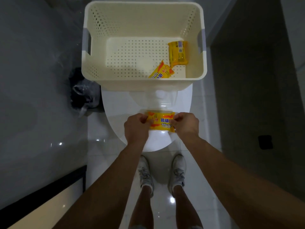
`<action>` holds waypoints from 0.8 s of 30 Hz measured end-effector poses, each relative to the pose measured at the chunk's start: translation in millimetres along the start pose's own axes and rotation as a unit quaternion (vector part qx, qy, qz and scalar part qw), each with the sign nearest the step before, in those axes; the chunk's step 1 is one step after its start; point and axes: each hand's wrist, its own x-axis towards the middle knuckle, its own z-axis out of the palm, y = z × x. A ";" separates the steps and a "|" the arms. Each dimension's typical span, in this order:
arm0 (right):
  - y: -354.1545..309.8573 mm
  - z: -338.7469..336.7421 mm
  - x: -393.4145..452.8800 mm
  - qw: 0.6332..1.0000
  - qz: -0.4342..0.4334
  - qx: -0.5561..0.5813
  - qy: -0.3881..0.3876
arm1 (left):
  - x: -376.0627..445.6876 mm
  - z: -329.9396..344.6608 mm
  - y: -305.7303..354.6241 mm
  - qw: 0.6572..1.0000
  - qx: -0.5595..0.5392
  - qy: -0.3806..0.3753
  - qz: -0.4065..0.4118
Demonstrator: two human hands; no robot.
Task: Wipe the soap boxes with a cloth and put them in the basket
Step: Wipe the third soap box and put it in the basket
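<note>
A yellow soap pack [161,121] with orange and blue print is held flat above the closed white toilet lid [118,113]. My left hand [136,128] pinches its left end and my right hand [186,125] pinches its right end. Beyond it, a cream perforated basket [142,20] stands on the back of the toilet. Two yellow soap packs lie inside: one [178,52] by the right wall, the other [162,71] at the near wall. A pale strip shows behind the held pack; I cannot tell whether it is a cloth.
A bin lined with a black plastic bag [84,93] stands left of the toilet. Dark tiled walls close in on both sides. My two feet in white trainers [162,172] stand on the glossy white floor in front of the toilet.
</note>
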 end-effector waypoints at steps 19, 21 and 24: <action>12.3 3.5 4.8 0.993 -0.095 -0.061 0.030 | 9.7 -5.8 -7.8 0.989 0.136 0.006 0.061; 16.3 1.5 2.3 0.990 -0.121 -0.059 0.035 | 10.1 -6.7 -10.3 0.989 0.126 0.001 0.077; 19.9 2.3 -0.6 0.984 -0.159 -0.083 0.018 | 11.1 -5.7 -10.5 0.992 0.105 0.005 0.072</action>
